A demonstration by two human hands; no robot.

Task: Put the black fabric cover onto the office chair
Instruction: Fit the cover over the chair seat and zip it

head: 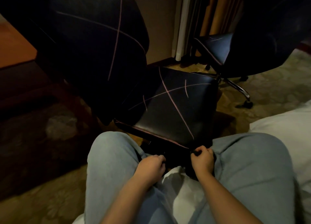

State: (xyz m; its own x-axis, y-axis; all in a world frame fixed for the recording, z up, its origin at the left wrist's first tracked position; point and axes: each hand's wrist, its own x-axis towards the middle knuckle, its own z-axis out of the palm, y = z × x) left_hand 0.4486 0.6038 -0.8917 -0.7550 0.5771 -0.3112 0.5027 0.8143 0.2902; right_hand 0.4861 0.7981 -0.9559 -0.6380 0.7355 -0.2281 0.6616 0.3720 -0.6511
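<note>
The office chair (pixel 176 106) stands right in front of my knees, its seat and tall back (pixel 101 38) dark with thin pink chalk-like lines. The black fabric cover (pixel 178 156) hangs off the seat's near edge between my legs. My left hand (pixel 151 164) has its fingers curled into the cover's dark edge at the left. My right hand (pixel 202 159) pinches a bunch of the black fabric just under the seat's near right corner. How far the cover reaches over the seat is hard to tell in the dim light.
A second office chair (pixel 235 52) with a chrome wheeled base (pixel 239 89) stands at the back right by curtains (pixel 193 21). White bedding (pixel 286 122) lies at my right and under me. A wooden desk (pixel 15 47) is at the left. Patterned carpet covers the floor.
</note>
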